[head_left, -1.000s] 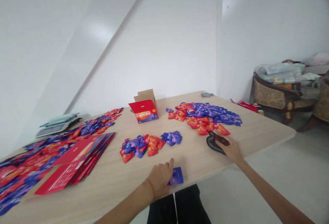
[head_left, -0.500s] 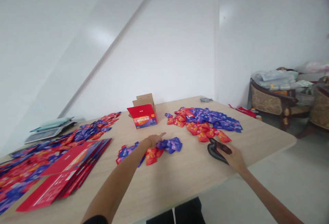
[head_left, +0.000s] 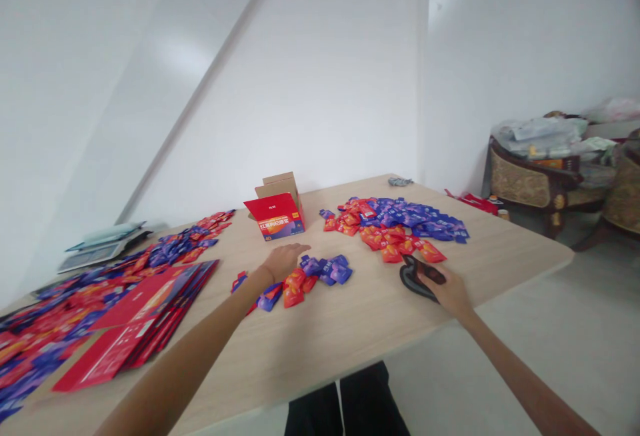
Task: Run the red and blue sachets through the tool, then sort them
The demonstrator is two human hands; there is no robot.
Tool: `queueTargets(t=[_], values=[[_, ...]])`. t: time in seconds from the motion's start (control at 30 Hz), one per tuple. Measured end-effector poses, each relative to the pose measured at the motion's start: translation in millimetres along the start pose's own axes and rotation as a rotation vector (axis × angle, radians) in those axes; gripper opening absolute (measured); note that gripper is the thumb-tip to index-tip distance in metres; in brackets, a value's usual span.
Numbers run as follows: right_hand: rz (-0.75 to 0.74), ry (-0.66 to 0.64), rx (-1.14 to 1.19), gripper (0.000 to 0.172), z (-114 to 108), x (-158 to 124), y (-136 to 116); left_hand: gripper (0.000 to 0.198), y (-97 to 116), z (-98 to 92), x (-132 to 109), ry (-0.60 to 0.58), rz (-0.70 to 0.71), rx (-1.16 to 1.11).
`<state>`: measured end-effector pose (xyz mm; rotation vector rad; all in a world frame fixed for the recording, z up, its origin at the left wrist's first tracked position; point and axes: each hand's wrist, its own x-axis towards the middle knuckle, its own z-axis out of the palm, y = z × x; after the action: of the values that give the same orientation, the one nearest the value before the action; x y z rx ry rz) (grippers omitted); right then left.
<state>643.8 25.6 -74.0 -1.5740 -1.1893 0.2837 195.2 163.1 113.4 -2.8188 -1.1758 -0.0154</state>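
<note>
My left hand [head_left: 283, 261] is stretched out over a small group of sachets, its fingers extended and nothing visible in them. Beside it lie orange-red sachets [head_left: 294, 288] and purple sachets [head_left: 330, 270]; my forearm and wrist cover part of the group. To the right, my right hand [head_left: 453, 295] is closed around a curved black and dark-brown tool [head_left: 416, 281] at the table surface; its exact kind is unclear. A larger pile of purple [head_left: 425, 219] and orange-red sachets [head_left: 393, 243] spreads just beyond that tool. Behind my left hand stands a red and purple printed carton [head_left: 280, 217], flaps up.
Flattened red cartons [head_left: 133, 329] are stacked on the left of the wooden table [head_left: 345, 336]. Past them, a long heap of mixed sachets [head_left: 65, 316] runs along the left side. A grey cloth [head_left: 400, 182] lies at the back. Loaded armchairs [head_left: 525, 186] stand right.
My left hand has lifted slightly away from the sachets, toward the carton and a bit left. My right hand keeps hold of the dark tool. The camera view has shifted a little.
</note>
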Motion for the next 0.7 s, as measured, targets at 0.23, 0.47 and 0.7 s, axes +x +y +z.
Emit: queueTargets(t=[0.23, 0.47, 0.7], values=[[0.002, 0.01, -0.067, 0.057, -2, -1, 1, 0.054, 79, 66.1, -144, 0.014, 0.324, -0.155], [0.007, 0.031, -0.127, 0.062, 2, 1, 15, 0.056, 94, 105.4, -184, 0.022, 0.119, -0.211], [-0.353, 0.187, -0.411, 0.07, -22, -14, -52, 0.056, 91, 113.9, -186, 0.079, 0.118, -0.248]])
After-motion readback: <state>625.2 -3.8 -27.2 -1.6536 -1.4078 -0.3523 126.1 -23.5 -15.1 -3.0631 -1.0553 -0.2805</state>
